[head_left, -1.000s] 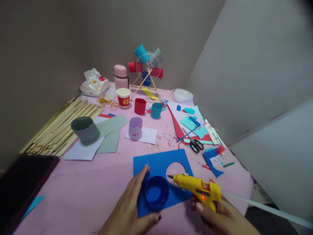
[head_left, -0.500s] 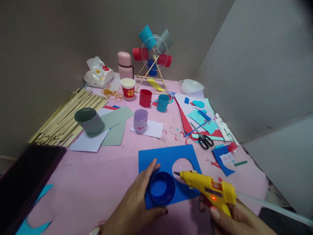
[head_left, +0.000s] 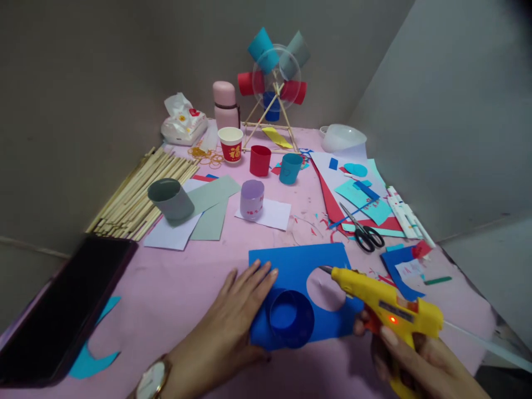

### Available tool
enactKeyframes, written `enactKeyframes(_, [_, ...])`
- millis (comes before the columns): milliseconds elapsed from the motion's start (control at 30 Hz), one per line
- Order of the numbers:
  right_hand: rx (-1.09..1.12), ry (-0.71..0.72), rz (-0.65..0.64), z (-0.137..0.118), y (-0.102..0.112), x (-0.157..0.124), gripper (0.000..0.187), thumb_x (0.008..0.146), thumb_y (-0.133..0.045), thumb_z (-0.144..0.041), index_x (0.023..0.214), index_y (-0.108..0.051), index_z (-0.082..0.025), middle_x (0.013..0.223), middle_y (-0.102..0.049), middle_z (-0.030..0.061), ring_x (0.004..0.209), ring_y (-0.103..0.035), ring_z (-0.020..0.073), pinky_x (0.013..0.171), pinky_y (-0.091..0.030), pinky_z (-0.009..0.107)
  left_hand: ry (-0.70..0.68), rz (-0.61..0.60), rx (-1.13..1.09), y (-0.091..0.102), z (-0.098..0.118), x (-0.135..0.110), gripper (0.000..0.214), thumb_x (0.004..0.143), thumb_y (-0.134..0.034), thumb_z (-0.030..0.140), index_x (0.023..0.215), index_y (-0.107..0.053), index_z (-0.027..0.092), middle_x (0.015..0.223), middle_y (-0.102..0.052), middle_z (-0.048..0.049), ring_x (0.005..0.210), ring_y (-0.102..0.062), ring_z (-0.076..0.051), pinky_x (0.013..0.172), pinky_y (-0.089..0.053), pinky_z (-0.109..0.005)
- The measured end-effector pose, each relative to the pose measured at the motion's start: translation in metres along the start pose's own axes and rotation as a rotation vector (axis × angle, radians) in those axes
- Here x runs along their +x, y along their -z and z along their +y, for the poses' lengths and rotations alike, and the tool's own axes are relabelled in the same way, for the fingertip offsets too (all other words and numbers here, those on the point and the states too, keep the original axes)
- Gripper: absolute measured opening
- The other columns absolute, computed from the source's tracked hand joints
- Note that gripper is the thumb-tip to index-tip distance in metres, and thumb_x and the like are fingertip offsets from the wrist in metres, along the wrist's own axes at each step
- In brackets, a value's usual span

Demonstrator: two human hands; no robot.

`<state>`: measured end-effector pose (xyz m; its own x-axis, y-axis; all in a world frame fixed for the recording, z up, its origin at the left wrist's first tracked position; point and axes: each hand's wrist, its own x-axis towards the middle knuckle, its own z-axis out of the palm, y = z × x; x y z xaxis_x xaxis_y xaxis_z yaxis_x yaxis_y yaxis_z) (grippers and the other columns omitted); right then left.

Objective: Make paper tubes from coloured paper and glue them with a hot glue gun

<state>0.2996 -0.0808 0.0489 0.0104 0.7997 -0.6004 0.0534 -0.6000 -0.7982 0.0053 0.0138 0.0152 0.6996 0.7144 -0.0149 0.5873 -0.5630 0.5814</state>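
Observation:
My left hand (head_left: 233, 321) rests beside a blue paper cup ring (head_left: 291, 317), fingers stretched out and touching its left side and the blue card sheet (head_left: 299, 266) under it. The sheet has a round hole cut in it (head_left: 326, 289). My right hand (head_left: 419, 363) is wrapped round the handle of a yellow glue gun (head_left: 386, 307), whose red light glows. The gun's nozzle hovers over the upper edge of the hole, to the right of the ring.
On the pink table (head_left: 174, 282) lie scissors (head_left: 363, 230), paper scraps, several small cups, a grey cup (head_left: 170, 198), bamboo sticks (head_left: 141, 191), a dark tablet (head_left: 62, 310) and a cup wheel model (head_left: 274, 83) at the back. Grey walls close both sides.
The view has shifted, so everything sits further right. The glue gun's nozzle has lifted away from the ring towards the hole's upper edge. My left fingers have spread flatter beside the ring.

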Motion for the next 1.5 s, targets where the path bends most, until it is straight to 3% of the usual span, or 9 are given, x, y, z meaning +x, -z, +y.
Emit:
enactKeyframes(133, [0.049, 0.113, 0.143, -0.006, -0.003, 0.001, 0.043, 0.079, -0.060, -0.066, 0.085, -0.066, -0.023, 0.058, -0.063, -0.0005, 0.053, -0.050, 0.0138, 0.052, -0.039, 0.025, -0.019, -0.012, 0.116, -0.009, -0.010, -0.007, 0.119, 0.072, -0.078, 0.027, 0.150, 0.011, 0.033, 0.157, -0.021, -0.0111, 0.141, -0.025, -0.035, 0.109, -0.023, -0.065])
enactKeyframes(300, [0.130, 0.144, 0.137, -0.008, -0.005, 0.001, 0.043, 0.081, -0.061, -0.063, 0.090, -0.066, -0.021, 0.058, -0.062, -0.0017, 0.052, -0.051, 0.0125, 0.051, -0.037, 0.024, -0.059, 0.017, 0.106, -0.012, -0.014, -0.007, 0.099, 0.083, -0.068, 0.036, 0.151, 0.004, 0.033, 0.156, -0.022, -0.0084, 0.139, -0.030, -0.033, 0.108, -0.035, -0.055])
enactKeyframes(533, [0.159, 0.185, 0.135, -0.001, 0.000, 0.001, 0.042, 0.082, -0.061, -0.061, 0.088, -0.066, -0.020, 0.056, -0.061, -0.0019, 0.050, -0.051, 0.0126, 0.052, -0.037, 0.025, -0.079, -0.094, 0.045, -0.012, 0.000, 0.009, 0.109, 0.080, -0.072, 0.032, 0.149, 0.012, 0.037, 0.157, -0.021, -0.0110, 0.139, -0.029, -0.034, 0.107, -0.034, -0.058])
enactKeyframes(733, [0.185, 0.193, 0.155, 0.004, 0.009, -0.004, 0.042, 0.083, -0.061, -0.060, 0.085, -0.068, -0.019, 0.058, -0.062, -0.0005, 0.053, -0.052, 0.0126, 0.053, -0.039, 0.025, -0.089, -0.146, 0.056, -0.015, 0.019, 0.034, 0.105, 0.081, -0.071, 0.035, 0.151, 0.007, 0.030, 0.157, -0.018, -0.0132, 0.142, -0.022, -0.033, 0.111, -0.027, -0.059])
enactKeyframes(1000, [0.305, 0.166, 0.169, 0.010, 0.004, -0.005, 0.040, 0.079, -0.068, -0.057, 0.090, -0.066, -0.018, 0.053, -0.060, -0.0012, 0.050, -0.052, 0.0138, 0.048, -0.035, 0.025, -0.064, -0.145, 0.067, -0.022, 0.023, 0.039, 0.098, 0.082, -0.069, 0.044, 0.152, -0.003, 0.028, 0.155, -0.027, -0.0148, 0.141, -0.027, -0.034, 0.111, -0.026, -0.061])
enactKeyframes(1233, [0.317, 0.177, 0.150, 0.010, 0.001, -0.009, 0.038, 0.079, -0.069, -0.056, 0.089, -0.065, -0.019, 0.056, -0.062, -0.0008, 0.049, -0.052, 0.0127, 0.050, -0.036, 0.024, -0.059, -0.143, 0.049, -0.020, 0.020, 0.043, 0.100, 0.075, -0.075, 0.050, 0.151, -0.015, 0.026, 0.155, -0.028, -0.0148, 0.141, -0.027, -0.034, 0.112, -0.024, -0.059])
enactKeyframes(1500, [0.286, 0.170, 0.153, 0.020, 0.001, -0.014, 0.039, 0.082, -0.065, -0.056, 0.090, -0.065, -0.018, 0.055, -0.061, -0.0009, 0.050, -0.051, 0.0121, 0.049, -0.033, 0.023, -0.023, -0.206, 0.116, -0.016, 0.031, 0.044, 0.119, 0.060, -0.083, 0.049, 0.152, -0.012, 0.021, 0.156, -0.020, -0.0168, 0.142, -0.022, -0.035, 0.113, -0.021, -0.059])
